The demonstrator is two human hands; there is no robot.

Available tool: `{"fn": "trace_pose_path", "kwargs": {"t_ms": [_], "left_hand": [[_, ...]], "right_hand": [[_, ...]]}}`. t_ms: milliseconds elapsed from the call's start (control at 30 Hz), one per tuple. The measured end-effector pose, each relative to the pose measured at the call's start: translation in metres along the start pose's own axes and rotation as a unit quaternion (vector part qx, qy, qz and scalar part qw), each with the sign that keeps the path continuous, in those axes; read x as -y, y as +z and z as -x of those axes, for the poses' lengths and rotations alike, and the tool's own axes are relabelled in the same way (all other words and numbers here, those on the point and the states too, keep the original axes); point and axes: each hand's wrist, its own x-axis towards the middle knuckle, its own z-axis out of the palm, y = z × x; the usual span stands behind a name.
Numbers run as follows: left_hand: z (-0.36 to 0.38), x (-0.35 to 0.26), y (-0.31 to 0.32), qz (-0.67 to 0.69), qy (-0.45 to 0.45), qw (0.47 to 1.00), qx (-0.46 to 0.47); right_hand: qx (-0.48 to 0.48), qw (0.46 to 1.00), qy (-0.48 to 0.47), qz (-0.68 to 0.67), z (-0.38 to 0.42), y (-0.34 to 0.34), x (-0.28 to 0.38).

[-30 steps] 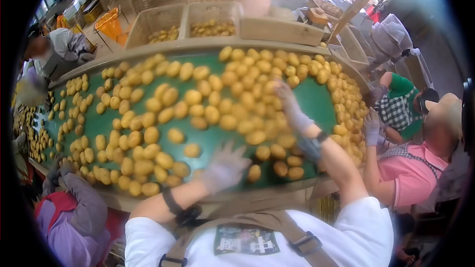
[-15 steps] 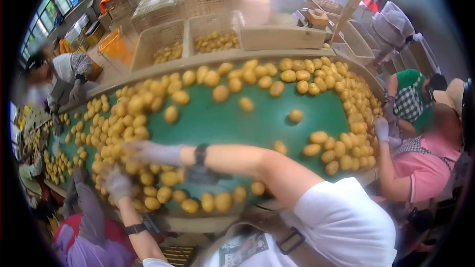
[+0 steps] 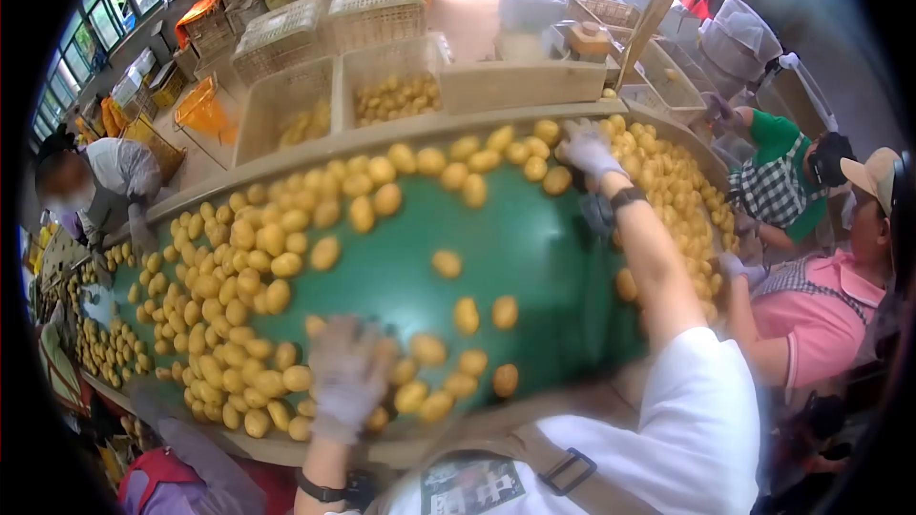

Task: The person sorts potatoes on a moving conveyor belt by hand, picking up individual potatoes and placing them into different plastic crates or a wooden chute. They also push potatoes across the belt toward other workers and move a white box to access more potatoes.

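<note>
Yellow-brown potatoes (image 3: 258, 262) lie in large numbers on a green conveyor belt (image 3: 401, 238). My left hand (image 3: 350, 377), in a pale glove, is low over the near side of the belt, fingers spread and somewhat blurred. Beside its fingertips are several loose potatoes (image 3: 426, 349). Stretched to the far edge, my right hand (image 3: 589, 150) is also gloved and rests against potatoes there with its fingers apart. A dense heap of potatoes (image 3: 677, 186) sits just right of it. Neither palm shows, and I see nothing gripped.
Behind the far rim (image 3: 458, 124) stand pale plastic crates (image 3: 396, 62), some with potatoes inside. People work at the right, one in a pink shirt (image 3: 830, 296) and one in green (image 3: 778, 143). Another person (image 3: 124, 172) stands at the far left; a purple sleeve (image 3: 210, 463) is close at my left.
My right hand has swung from the left pile across to the far right edge. My left hand has moved right along the near side. Loose potatoes in the middle have shifted.
</note>
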Motion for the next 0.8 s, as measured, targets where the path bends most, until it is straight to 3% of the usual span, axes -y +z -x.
{"fn": "trace_pose_path", "kwargs": {"t_ms": [33, 67, 100, 200, 333, 400, 500, 600, 733, 800], "left_hand": [[-0.013, -0.02, -0.001, 0.061, 0.033, 0.996, 0.062], [-0.015, -0.035, 0.019, 0.086, 0.075, 0.993, 0.031], [-0.016, -0.047, 0.033, 0.109, 0.12, 0.987, 0.005], [-0.021, -0.06, 0.035, 0.081, 0.158, 0.983, 0.047], [-0.021, -0.052, 0.045, 0.07, 0.116, 0.989, 0.057], [-0.022, -0.048, 0.045, 0.079, 0.088, 0.991, 0.064], [-0.02, -0.049, 0.052, 0.077, 0.121, 0.988, 0.056], [-0.015, -0.03, 0.049, 0.05, 0.072, 0.991, 0.105], [0.01, 0.019, 0.015, -0.01, -0.074, 0.989, 0.124], [0.03, 0.042, -0.003, -0.052, -0.145, 0.981, 0.118]], "right_hand": [[0.002, 1.0, -0.003, 0.031, 0.006, -0.004, 0.004], [0.01, 0.998, -0.004, 0.06, 0.012, -0.007, 0.007], [0.045, 0.998, 0.014, 0.031, 0.016, -0.005, 0.005], [0.101, 0.989, 0.041, -0.101, 0.021, -0.003, -0.005], [0.04, 0.936, -0.026, -0.348, 0.044, 0.032, -0.011], [0.005, 0.915, 0.024, -0.402, 0.091, -0.007, 0.024], [-0.028, 0.847, -0.039, -0.529, 0.116, 0.006, 0.031], [-0.053, 0.83, -0.092, -0.547, 0.127, 0.008, 0.033], [-0.088, 0.827, -0.138, -0.539, 0.139, -0.006, 0.045], [-0.105, 0.797, -0.151, -0.575, 0.151, -0.019, 0.066]]}}
